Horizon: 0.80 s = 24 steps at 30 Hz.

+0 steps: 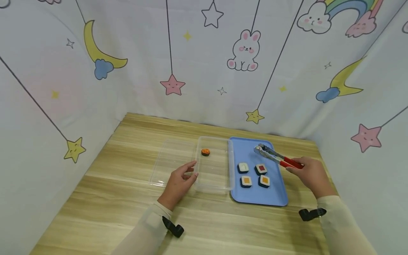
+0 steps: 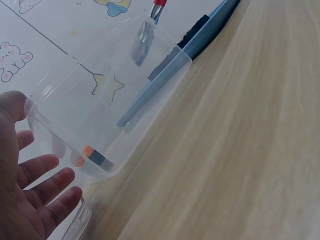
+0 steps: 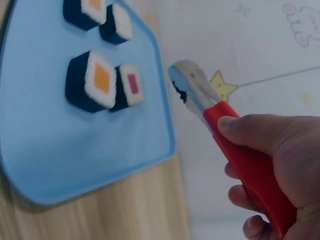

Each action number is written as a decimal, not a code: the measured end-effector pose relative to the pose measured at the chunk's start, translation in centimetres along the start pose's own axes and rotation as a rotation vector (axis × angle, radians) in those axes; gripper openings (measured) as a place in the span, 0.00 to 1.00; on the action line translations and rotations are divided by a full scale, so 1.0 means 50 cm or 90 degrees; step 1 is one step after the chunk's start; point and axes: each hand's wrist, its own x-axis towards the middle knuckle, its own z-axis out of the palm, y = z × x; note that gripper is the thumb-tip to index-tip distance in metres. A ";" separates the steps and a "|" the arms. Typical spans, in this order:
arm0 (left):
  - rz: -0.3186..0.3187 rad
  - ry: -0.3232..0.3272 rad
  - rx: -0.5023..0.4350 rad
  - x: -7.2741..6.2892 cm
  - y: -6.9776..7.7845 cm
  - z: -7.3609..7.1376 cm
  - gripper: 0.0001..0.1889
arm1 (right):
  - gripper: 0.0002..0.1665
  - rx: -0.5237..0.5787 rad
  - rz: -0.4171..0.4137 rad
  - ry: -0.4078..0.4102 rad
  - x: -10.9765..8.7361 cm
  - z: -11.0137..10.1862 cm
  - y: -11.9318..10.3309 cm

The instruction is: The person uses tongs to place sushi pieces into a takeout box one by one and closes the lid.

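On the wood-grain desk [image 1: 121,170], a clear plastic box [image 1: 215,171] at lower centre is touched by the left hand [image 1: 179,182], fingers relaxed; red-handled metal tongs [image 3: 245,155], at frame right in the head view, are gripped by the right hand [image 1: 312,175].

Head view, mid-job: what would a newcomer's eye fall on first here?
Likely the red-handled tongs, gripped in the right hand above the far part of the blue tray. Next would come the four sushi pieces grouped on that tray, then the lone orange-topped piece in the clear box to its left. The white cartoon-print cloth behind also draws the eye.
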 end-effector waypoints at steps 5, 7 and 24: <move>-0.004 -0.002 -0.002 0.001 0.002 -0.002 0.24 | 0.30 0.021 -0.032 0.024 0.004 -0.013 -0.048; -0.005 -0.003 -0.003 0.001 0.002 -0.002 0.24 | 0.29 0.036 -0.050 0.025 0.004 -0.013 -0.072; -0.021 -0.010 -0.010 0.001 0.012 -0.006 0.26 | 0.22 -0.036 -0.204 -0.065 0.062 0.066 -0.240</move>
